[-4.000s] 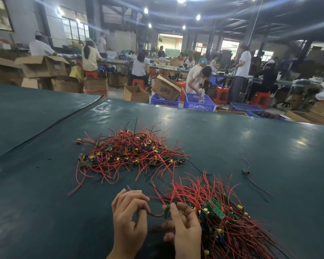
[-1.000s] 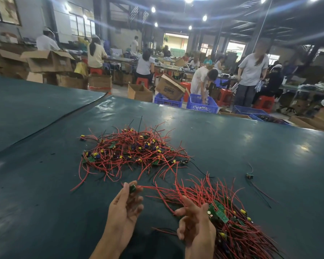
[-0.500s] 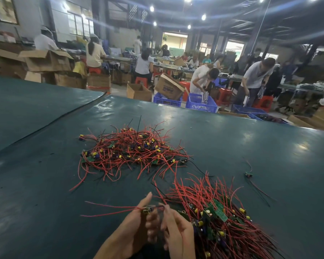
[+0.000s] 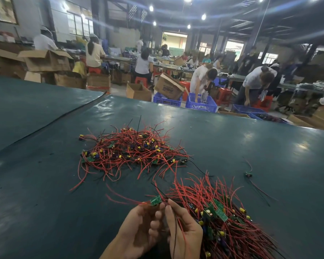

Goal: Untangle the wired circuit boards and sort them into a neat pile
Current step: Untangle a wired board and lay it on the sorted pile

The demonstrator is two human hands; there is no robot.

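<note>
One board (image 4: 155,200) tilts up-right; wires (image 4: 120,198) trail left.

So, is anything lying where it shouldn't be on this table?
Yes. One small wired board lies alone on the right side of the table, its wires trailing, apart from both the tangled far pile and the near pile. It looks like a stray that missed both.

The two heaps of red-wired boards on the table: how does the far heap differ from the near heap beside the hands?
The far heap lies untouched out on the table; the near heap lies beside the right hand. The far heap's wires curl and cross every way; the near heap's wires run mostly alike, like a brush. Both hold small green boards with yellow parts and red wires.
</note>
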